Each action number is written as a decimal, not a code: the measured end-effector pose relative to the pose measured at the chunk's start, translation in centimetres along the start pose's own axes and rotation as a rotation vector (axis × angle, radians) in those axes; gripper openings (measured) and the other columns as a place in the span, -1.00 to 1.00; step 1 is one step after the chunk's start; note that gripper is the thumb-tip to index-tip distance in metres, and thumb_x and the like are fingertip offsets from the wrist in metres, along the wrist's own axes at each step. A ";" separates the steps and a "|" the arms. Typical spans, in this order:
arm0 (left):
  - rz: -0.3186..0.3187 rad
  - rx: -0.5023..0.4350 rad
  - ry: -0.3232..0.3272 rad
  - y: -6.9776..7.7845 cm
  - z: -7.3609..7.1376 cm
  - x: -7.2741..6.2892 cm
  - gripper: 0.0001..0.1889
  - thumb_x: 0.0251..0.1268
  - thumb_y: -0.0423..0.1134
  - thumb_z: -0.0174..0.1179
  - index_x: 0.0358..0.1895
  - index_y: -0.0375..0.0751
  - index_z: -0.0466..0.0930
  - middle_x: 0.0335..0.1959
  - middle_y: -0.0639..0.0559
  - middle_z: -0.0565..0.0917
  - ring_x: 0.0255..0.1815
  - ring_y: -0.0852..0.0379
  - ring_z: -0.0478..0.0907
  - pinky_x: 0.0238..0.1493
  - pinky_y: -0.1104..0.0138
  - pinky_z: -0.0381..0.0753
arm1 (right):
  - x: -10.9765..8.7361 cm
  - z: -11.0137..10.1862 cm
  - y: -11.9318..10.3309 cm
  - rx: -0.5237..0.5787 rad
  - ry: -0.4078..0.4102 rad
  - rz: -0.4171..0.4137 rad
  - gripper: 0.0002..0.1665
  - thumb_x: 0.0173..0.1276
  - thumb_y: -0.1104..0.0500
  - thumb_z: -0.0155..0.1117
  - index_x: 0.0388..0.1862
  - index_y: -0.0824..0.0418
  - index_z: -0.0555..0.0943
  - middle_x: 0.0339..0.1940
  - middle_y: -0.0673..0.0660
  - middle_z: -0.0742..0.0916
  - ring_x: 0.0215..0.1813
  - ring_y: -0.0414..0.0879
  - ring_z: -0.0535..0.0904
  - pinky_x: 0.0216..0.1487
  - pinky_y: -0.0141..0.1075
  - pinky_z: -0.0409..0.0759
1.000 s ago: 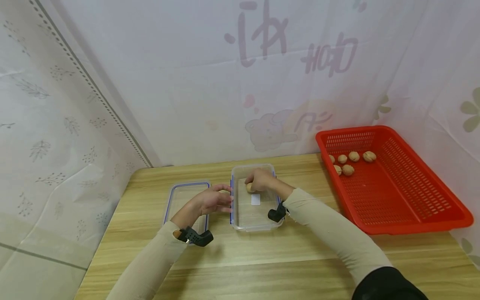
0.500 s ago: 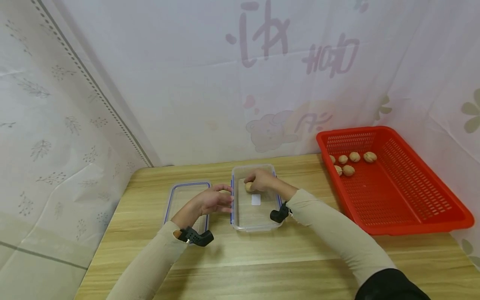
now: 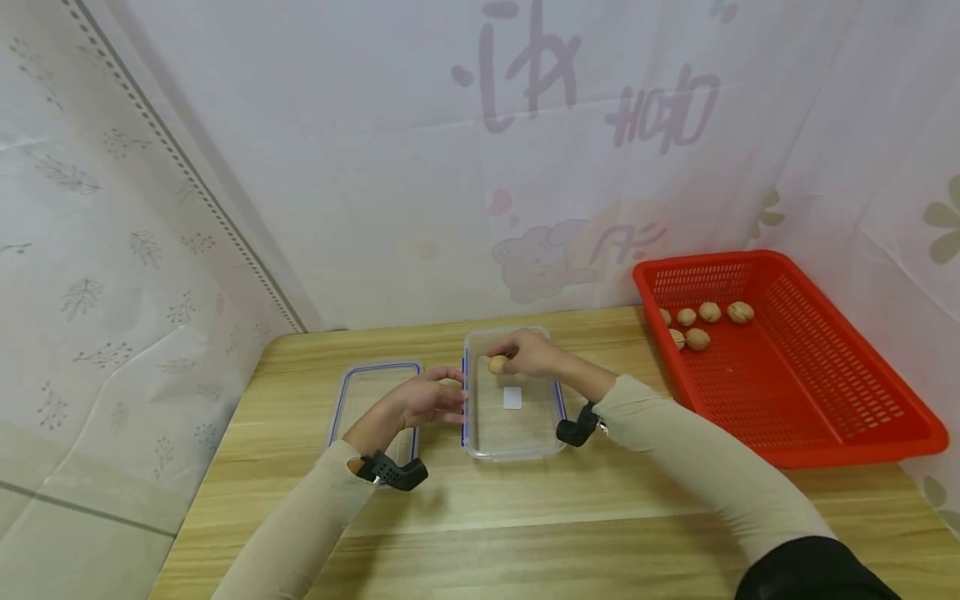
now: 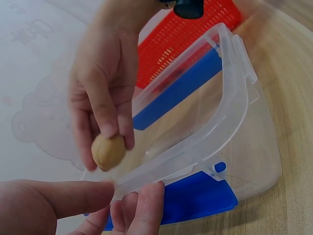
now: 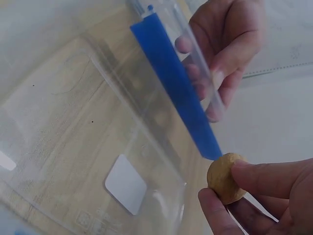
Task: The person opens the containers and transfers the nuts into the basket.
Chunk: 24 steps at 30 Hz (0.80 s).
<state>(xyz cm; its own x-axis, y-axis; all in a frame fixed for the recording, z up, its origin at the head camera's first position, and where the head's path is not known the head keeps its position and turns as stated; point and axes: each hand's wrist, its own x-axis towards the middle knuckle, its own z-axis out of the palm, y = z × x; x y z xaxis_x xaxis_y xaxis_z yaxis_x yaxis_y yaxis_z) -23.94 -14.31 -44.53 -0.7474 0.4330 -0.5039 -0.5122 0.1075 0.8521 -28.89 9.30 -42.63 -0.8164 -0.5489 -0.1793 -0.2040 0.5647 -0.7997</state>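
My right hand (image 3: 534, 354) pinches a walnut (image 3: 498, 364) between thumb and fingertips, over the far part of a clear plastic food box (image 3: 480, 454). In the right wrist view the walnut (image 5: 226, 177) is held close to the box's blue-edged side. My left hand (image 3: 431, 400) rests with relaxed fingers against the outside of the box's left wall. The left wrist view shows its thumb (image 4: 83, 196) by the rim and its fingertips (image 4: 150, 196) at the blue clip (image 4: 195, 198). A white label (image 3: 512, 398) shows through the box floor.
A clear lid with a blue seal (image 3: 341, 400) lies left of the box, partly under my left hand. At the right stands a red perforated basket (image 3: 817, 400) with several walnuts (image 3: 697, 339) in its far left corner. A patterned white curtain (image 3: 390, 208) hangs behind the wooden table (image 3: 480, 533).
My right hand has risen slightly from the box floor and shifted a little to the far right, with the walnut in its fingers. The left hand has stayed in place.
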 end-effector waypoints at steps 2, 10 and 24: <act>-0.002 0.000 0.001 0.0 0.0 0.0 -0.58 0.50 -0.50 0.03 0.33 -0.47 0.19 -0.27 -0.05 0.56 -0.29 0.14 0.60 -0.07 0.22 0.81 | -0.3 -0.2 0.0 0.024 0.006 -0.007 -0.59 0.38 0.36 0.34 0.20 0.37 0.65 0.17 0.25 0.71 0.21 0.11 0.62 0.21 -0.18 0.67; 0.003 0.012 0.009 0.2 0.1 0.0 -0.63 0.50 -0.50 0.04 0.27 -0.43 0.25 -0.28 -0.06 0.57 -0.29 0.14 0.61 -0.07 0.21 0.81 | -2.1 -2.1 -0.5 0.145 0.006 -0.061 -0.55 0.40 0.42 0.30 0.25 0.47 0.57 0.22 0.32 0.67 0.27 0.19 0.57 0.30 -0.08 0.63; 0.004 0.019 0.006 -0.1 -0.1 0.1 -0.58 0.50 -0.52 0.02 0.33 -0.49 0.19 -0.27 -0.07 0.50 -0.28 0.13 0.56 -0.03 0.21 0.80 | -6.3 -7.1 -0.6 0.155 0.004 -0.053 -0.50 0.46 0.33 0.26 0.35 0.39 0.52 0.30 0.32 0.63 0.34 0.20 0.51 0.37 0.04 0.56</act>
<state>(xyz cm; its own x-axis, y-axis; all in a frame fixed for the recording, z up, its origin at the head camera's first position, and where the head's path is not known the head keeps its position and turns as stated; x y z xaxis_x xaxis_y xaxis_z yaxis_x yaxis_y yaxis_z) -23.99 -14.36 -44.70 -0.7517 0.4283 -0.5016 -0.5015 0.1227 0.8564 -27.42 16.80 -36.94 -0.8087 -0.5731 -0.1324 -0.1616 0.4329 -0.8869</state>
